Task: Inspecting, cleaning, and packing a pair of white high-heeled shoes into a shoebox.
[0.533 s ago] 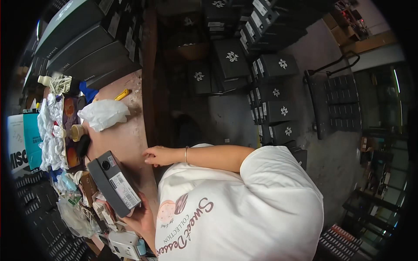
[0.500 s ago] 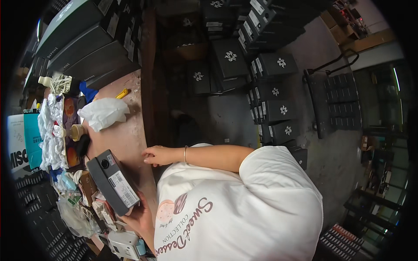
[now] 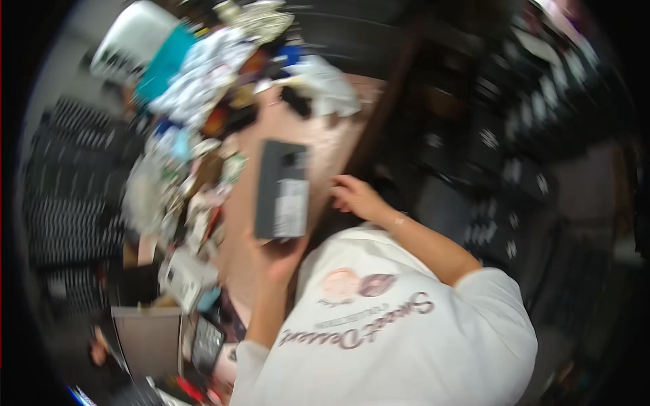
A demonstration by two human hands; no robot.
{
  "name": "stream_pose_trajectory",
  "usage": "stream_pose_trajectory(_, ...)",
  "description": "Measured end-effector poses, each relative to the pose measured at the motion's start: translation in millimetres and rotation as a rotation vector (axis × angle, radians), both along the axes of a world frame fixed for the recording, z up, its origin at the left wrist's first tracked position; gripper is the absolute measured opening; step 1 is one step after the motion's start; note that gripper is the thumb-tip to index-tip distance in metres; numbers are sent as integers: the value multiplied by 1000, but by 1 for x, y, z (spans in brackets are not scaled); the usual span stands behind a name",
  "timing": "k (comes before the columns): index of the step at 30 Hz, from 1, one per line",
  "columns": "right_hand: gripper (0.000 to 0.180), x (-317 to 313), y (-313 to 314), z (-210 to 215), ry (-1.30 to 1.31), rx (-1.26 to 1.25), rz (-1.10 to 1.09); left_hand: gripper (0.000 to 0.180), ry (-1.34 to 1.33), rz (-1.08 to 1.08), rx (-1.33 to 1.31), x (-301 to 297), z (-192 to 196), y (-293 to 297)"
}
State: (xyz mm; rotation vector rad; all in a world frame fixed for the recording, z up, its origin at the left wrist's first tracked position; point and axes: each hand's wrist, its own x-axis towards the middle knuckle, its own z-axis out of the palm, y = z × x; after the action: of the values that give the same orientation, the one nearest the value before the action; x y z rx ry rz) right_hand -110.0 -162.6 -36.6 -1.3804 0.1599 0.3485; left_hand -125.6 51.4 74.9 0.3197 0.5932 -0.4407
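A white bag [image 3: 331, 91] is lying on the pinkish table [image 3: 325, 143]; a white device [image 3: 187, 279] is sitting by the table's left side.

In the left hand [image 3: 274, 258], the shoebox [image 3: 272, 189] is matt cardboard with a paper label [image 3: 291, 208]. Beyond the right hand [image 3: 355, 196], a crumpled wrapping [image 3: 328, 86], paper or plastic unclear, lies on the dull tabletop [image 3: 328, 150]; nearer, the T-shirt [image 3: 440, 355] is matt cloth.
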Motion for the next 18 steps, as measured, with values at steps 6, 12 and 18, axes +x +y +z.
stream_pose_trajectory(6,39,20,21,5,26,55,182,75,-10,-7,8,-9,-17,14)
stream_pose_trajectory(12,33,75,21,2,100,150,186,76,-24,26,64,0,-8,4)
stream_pose_trajectory(18,31,140,13,-5,127,157,406,77,123,212,5,20,4,-14)
